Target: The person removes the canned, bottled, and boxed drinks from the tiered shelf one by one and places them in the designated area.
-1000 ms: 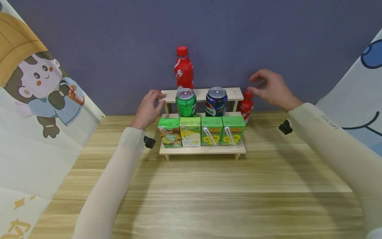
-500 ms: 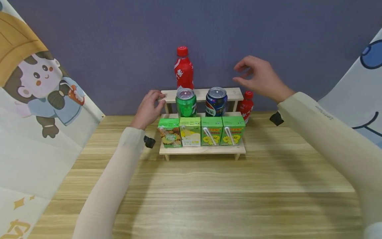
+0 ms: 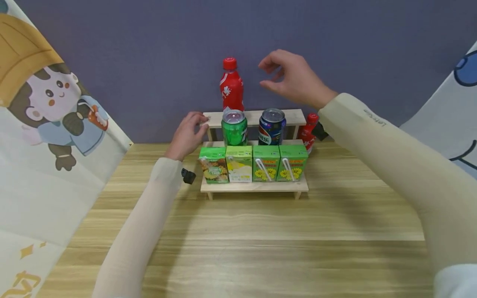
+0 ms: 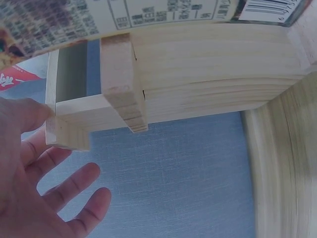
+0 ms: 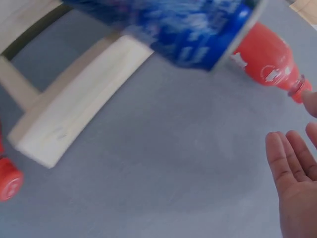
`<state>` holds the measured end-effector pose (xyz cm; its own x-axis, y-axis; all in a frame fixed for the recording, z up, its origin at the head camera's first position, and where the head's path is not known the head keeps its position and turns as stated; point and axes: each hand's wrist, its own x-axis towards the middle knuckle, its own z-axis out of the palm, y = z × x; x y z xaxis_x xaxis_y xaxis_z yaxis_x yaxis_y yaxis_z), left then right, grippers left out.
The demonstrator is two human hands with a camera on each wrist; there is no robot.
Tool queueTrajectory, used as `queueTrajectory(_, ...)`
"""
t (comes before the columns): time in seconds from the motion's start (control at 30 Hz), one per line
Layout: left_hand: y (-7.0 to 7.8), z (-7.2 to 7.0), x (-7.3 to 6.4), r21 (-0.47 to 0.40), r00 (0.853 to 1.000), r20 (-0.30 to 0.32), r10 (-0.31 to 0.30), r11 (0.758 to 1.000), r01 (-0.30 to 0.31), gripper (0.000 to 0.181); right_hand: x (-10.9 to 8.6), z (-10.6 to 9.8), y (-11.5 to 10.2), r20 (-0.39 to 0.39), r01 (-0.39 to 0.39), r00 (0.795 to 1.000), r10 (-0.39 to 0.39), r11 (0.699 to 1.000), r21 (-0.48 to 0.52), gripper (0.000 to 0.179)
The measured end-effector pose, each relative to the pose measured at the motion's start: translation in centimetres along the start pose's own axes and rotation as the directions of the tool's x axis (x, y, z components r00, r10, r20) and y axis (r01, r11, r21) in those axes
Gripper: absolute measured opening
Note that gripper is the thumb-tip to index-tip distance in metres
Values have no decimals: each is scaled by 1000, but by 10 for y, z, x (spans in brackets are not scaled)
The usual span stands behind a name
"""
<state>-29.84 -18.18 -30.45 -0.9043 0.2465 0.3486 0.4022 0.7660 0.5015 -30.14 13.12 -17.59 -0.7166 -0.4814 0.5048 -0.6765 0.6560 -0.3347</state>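
At the left end of the top board of a small wooden tiered rack (image 3: 254, 187), my left hand (image 3: 188, 135) pinches the board's edge between thumb and index finger. The other fingers of that hand (image 4: 42, 183) spread loosely beside the wood in the left wrist view. My right hand (image 3: 292, 76) hangs in the air above the rack with nothing in it, thumb and fingers parted. It is right of a red bottle (image 3: 232, 89) standing upright on the top board. In the right wrist view, a gap separates the fingers (image 5: 280, 158) from that bottle's cap.
A green can (image 3: 234, 130) and a blue can (image 3: 271, 129) stand on the middle tier. Several drink cartons (image 3: 239, 164) line the lowest tier. Another red bottle (image 3: 308, 131) stands behind the rack's right side. A dark wall (image 3: 167, 62) rises behind.
My right hand has moved left and up, from above the right-hand red bottle toward the one on the top board. The left hand stays at the rack's end.
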Motion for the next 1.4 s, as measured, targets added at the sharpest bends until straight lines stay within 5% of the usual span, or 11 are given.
queueTrajectory(0.67,3,-1,1,2,1000,9,-18,1000,17,33,48,16,-31,86,-77,993,77,997,-2,50)
queueTrajectory(1.4,6,-2,-1,4,1000,9,-12,1000,12,30,62,27,-47,46,-191,981,187,976,101,38)
